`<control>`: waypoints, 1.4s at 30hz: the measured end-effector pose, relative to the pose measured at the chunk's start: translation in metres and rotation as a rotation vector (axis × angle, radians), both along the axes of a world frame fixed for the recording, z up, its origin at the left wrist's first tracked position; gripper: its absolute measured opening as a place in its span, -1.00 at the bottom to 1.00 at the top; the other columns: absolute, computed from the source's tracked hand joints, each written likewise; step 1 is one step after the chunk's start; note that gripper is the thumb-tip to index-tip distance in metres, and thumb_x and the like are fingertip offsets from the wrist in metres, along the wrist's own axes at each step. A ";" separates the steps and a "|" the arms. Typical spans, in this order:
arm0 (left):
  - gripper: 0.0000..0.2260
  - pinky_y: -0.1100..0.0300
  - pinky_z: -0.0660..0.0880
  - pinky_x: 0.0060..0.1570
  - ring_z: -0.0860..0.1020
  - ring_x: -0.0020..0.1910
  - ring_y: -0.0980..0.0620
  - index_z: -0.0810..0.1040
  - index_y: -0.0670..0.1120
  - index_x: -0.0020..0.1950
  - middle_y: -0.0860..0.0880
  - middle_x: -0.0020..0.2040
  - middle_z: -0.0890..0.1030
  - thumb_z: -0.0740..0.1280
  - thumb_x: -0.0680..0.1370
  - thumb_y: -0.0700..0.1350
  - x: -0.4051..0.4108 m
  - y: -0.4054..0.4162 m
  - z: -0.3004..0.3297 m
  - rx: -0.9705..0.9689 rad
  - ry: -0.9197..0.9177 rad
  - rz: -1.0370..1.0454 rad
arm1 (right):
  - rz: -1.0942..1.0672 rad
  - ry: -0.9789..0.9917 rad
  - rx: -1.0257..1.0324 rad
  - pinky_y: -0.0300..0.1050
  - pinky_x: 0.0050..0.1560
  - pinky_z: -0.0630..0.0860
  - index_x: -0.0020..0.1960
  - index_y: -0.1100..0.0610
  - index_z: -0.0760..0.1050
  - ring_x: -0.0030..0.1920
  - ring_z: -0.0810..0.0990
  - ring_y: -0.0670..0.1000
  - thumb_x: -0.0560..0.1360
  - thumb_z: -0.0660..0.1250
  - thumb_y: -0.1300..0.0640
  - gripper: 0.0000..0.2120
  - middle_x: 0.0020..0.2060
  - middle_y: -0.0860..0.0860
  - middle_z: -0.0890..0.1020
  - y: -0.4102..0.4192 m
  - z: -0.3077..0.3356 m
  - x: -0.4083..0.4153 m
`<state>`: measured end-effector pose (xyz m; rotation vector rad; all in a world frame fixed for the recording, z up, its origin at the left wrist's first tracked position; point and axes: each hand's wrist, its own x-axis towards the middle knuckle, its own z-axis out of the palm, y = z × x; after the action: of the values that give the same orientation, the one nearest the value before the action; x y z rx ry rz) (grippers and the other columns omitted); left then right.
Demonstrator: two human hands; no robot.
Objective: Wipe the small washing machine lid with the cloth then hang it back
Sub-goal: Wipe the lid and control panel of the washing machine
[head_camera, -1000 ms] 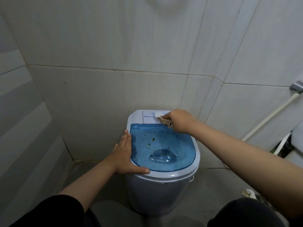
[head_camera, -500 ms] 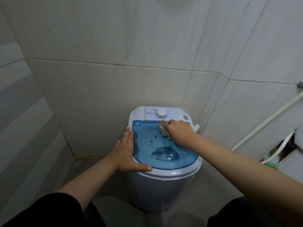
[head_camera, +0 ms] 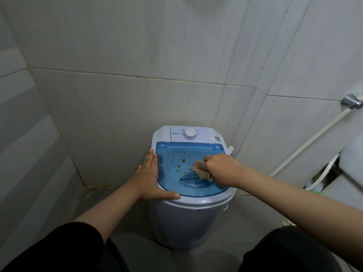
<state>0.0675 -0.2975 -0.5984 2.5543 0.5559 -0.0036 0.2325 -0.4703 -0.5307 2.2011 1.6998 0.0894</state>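
Note:
A small white washing machine (head_camera: 188, 218) stands in a tiled corner, with a translucent blue lid (head_camera: 172, 181) and a white dial (head_camera: 189, 133) on its back panel. Green-brown specks dot the lid's left half. My right hand (head_camera: 222, 169) is closed around a bunched beige cloth (head_camera: 200, 171) and presses it on the lid's middle right. My left hand (head_camera: 151, 177) lies flat along the lid's left edge, fingers together, thumb stretched along the front rim.
Grey tiled walls close in behind and on both sides. A white hose (head_camera: 306, 146) runs down from a metal fitting (head_camera: 351, 101) on the right wall. A white fixture (head_camera: 351, 167) sits at the far right. The floor is grey.
My right hand has dragged the cloth from the dial at the back down onto the middle right of the blue lid. My left hand has stayed on the lid's left edge.

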 end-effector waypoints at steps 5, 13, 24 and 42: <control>0.33 -0.06 -0.18 0.45 -0.29 0.52 0.00 -0.39 -0.11 0.49 -0.06 0.52 -0.39 0.34 0.10 0.51 0.000 -0.001 0.002 0.002 0.005 0.000 | -0.068 0.179 -0.156 -0.11 -0.10 0.44 0.24 -0.06 0.54 -0.06 0.51 0.05 0.43 0.21 0.31 -0.53 0.06 0.02 0.64 0.008 0.036 0.003; 0.35 -0.07 -0.19 0.45 -0.30 0.51 0.02 -0.40 -0.12 0.48 -0.05 0.51 -0.42 0.33 0.08 0.52 0.000 0.000 -0.001 -0.001 0.003 0.002 | -0.177 0.298 0.154 -0.14 -0.06 0.43 0.22 0.03 0.55 0.10 0.57 0.13 0.44 0.21 0.29 -0.60 0.11 0.09 0.64 0.063 0.060 0.009; 0.34 -0.07 -0.19 0.46 -0.35 0.49 0.08 -0.41 -0.05 0.49 0.00 0.50 -0.43 0.37 0.09 0.50 0.002 0.001 -0.002 -0.007 -0.017 0.012 | -0.047 0.045 0.077 0.02 -0.04 0.49 0.36 0.27 0.29 0.11 0.58 0.24 0.51 0.17 0.33 -0.58 0.18 0.23 0.52 0.115 -0.007 -0.007; 0.34 -0.08 -0.20 0.45 -0.34 0.50 0.04 -0.38 -0.11 0.50 -0.06 0.51 -0.41 0.31 0.07 0.54 0.001 0.001 -0.003 0.001 0.012 -0.008 | 0.158 -0.040 -0.080 0.09 0.29 0.43 0.48 0.29 0.16 0.30 0.46 0.25 0.56 0.18 0.26 -0.49 0.38 0.27 0.39 0.061 -0.001 -0.042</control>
<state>0.0684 -0.2961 -0.6012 2.5594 0.5504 -0.0214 0.1904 -0.4094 -0.5320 1.9933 1.8203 0.1032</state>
